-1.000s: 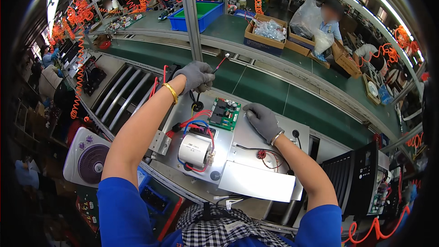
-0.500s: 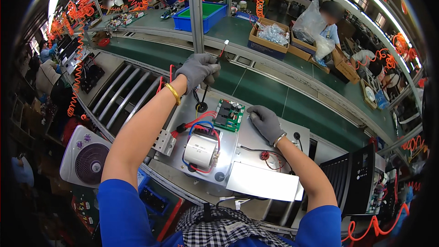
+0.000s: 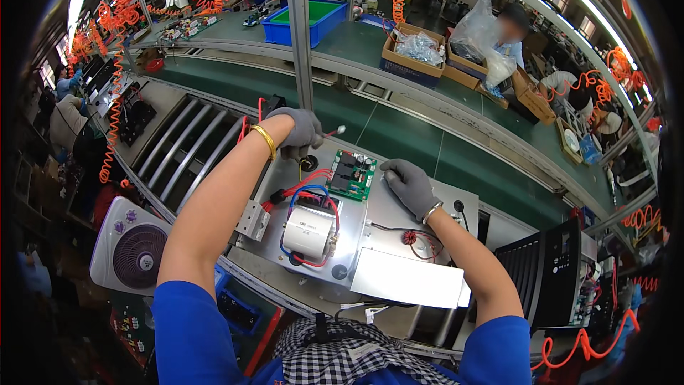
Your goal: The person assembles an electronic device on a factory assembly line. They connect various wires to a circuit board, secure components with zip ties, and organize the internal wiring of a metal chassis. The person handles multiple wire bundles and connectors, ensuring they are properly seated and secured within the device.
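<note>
My left hand (image 3: 303, 132), in a grey glove, is closed on a thin wire whose white-tipped end (image 3: 340, 130) sticks out to the right of the fingers. It hovers over the far left part of a silver metal plate (image 3: 388, 224), above a black round grommet (image 3: 309, 163). My right hand (image 3: 408, 185), also gloved, lies on the plate with fingers extended, right of a green circuit board (image 3: 352, 174). Nearer me on the plate is a white cylindrical capacitor (image 3: 308, 233) with red and blue wires around it. A white sheet (image 3: 407, 278) covers the plate's near right part.
Metal rollers (image 3: 189, 144) lie to the left, beside a white and purple fan-like unit (image 3: 135, 246). A black panel (image 3: 552, 274) stands at right. Beyond the green conveyor are a blue bin (image 3: 285, 32), a carton of bagged parts (image 3: 413, 53), and a metal post (image 3: 301, 43). Other people work farther off.
My left hand has come down and slightly left, bringing the wire's white end lower, nearer the plate. My right hand stays in place on the plate. The whole view has shifted slightly.
</note>
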### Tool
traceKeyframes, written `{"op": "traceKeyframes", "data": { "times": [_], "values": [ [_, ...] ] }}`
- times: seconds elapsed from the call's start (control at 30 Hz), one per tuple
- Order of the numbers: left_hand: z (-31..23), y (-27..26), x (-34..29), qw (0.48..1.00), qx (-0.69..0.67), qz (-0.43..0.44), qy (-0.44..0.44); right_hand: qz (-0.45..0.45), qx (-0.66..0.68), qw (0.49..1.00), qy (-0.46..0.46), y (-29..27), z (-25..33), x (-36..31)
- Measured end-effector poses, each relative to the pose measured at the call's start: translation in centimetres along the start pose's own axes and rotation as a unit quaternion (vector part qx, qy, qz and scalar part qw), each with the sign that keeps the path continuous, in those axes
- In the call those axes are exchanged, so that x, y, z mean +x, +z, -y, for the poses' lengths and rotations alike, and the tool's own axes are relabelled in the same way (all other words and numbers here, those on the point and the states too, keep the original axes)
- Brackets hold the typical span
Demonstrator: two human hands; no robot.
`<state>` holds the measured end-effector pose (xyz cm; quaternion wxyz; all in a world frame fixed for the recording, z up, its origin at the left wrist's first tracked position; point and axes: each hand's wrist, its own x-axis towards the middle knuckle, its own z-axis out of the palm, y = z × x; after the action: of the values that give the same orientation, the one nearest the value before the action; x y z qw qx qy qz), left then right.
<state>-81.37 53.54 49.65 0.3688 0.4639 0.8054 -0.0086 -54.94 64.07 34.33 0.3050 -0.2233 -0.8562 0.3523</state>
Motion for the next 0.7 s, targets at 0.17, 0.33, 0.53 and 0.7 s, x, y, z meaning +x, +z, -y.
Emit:
{"op": "traceKeyframes", "data": {
  "times": [0.17,0.33,0.53,0.7],
  "values": [
    [0.4,1.5,3.1,0.927,0.37,0.059,-0.013,-0.002,0.012,1.0,-0.015,0.0,-0.2,0.1],
    [-2.2,3.2,1.8,0.948,0.315,0.015,0.047,0.003,0.008,1.0,-0.006,-0.4,-0.4,-0.1],
    [-0.8,2.3,4.3,0.927,0.366,0.011,0.079,0.001,0.012,1.0,-0.022,-0.4,-0.7,0.0],
    [1.0,1.9,6.2,0.884,0.461,0.043,0.064,0.002,0.02,1.0,-0.012,-0.5,-1.1,0.3]
  ]
}}
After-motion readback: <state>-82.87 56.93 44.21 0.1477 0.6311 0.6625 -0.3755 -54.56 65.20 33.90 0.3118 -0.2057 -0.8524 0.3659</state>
